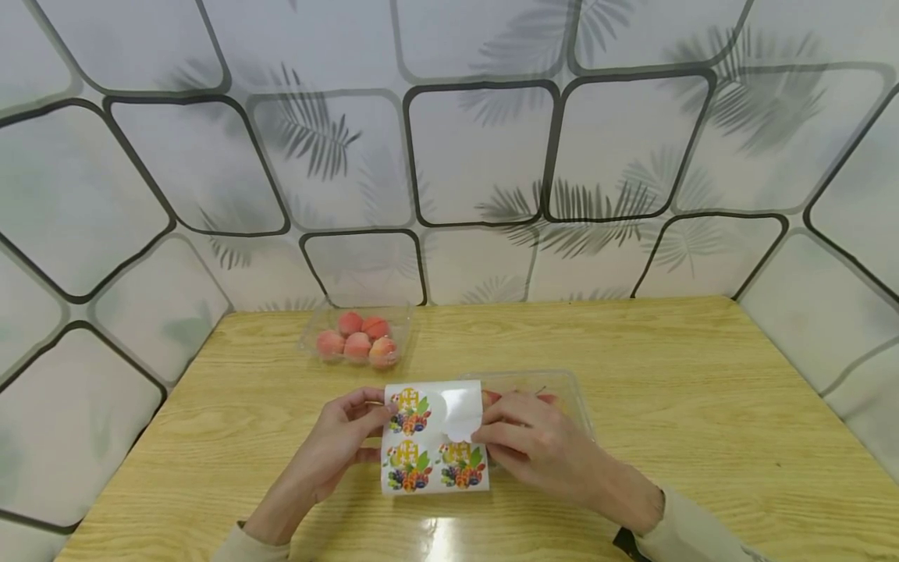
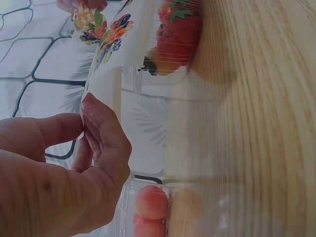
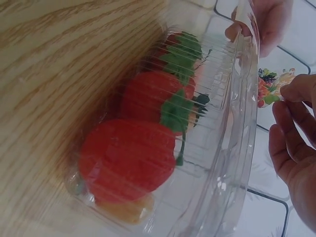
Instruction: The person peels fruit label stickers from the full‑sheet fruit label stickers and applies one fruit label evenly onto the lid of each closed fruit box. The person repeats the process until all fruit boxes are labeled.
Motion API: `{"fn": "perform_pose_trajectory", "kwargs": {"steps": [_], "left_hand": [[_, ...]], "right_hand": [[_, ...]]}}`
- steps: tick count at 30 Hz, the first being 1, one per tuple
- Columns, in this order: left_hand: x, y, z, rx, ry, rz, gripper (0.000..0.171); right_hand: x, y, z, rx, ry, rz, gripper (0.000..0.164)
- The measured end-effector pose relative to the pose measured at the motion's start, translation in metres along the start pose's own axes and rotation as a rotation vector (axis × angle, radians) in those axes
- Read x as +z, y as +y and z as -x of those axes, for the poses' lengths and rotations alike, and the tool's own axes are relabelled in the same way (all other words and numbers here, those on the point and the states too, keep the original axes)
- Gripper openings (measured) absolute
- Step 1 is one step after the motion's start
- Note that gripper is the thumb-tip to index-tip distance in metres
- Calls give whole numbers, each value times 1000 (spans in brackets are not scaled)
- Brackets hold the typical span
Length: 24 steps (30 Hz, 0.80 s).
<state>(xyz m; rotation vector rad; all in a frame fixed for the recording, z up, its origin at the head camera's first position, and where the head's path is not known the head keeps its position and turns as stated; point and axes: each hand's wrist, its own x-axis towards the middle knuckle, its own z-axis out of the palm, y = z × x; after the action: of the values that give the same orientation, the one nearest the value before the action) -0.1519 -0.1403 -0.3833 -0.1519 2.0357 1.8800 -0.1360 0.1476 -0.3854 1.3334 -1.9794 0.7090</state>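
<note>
My left hand [image 1: 344, 433] pinches the left edge of a white sheet of stickers [image 1: 435, 484], thumb in front and fingers behind. Printed fruit stickers show at its top left and along the bottom. With thumb and fingertips, my right hand [image 1: 541, 441] pinches a round fruit sticker [image 3: 271, 89] at the sheet's upper right; in the left wrist view that sticker [image 2: 89, 23] stands lifted from the sheet. Behind the sheet and right hand sits a clear plastic box [image 1: 579, 398] of red fruit [image 3: 128, 158] with green leaves, partly hidden in the head view.
Farther back on the left, a clear box [image 1: 403, 316] holds several peaches [image 1: 357, 345]. The wooden table [image 1: 688, 390] ends at a patterned wall covering [image 1: 485, 156] at the back and sides.
</note>
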Motion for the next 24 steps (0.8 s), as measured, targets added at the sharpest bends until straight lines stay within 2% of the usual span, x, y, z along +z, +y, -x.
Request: {"fn": "perform_pose_trajectory", "kwargs": {"steps": [15,24], "left_hand": [[-1,0,0,-5,29,-3,27],[-3,-1,-1,2,19,1,27]], "right_hand": [[1,-2,-1,-24,7,18,32],[1,-3,1,-9,1,-2,25]]}}
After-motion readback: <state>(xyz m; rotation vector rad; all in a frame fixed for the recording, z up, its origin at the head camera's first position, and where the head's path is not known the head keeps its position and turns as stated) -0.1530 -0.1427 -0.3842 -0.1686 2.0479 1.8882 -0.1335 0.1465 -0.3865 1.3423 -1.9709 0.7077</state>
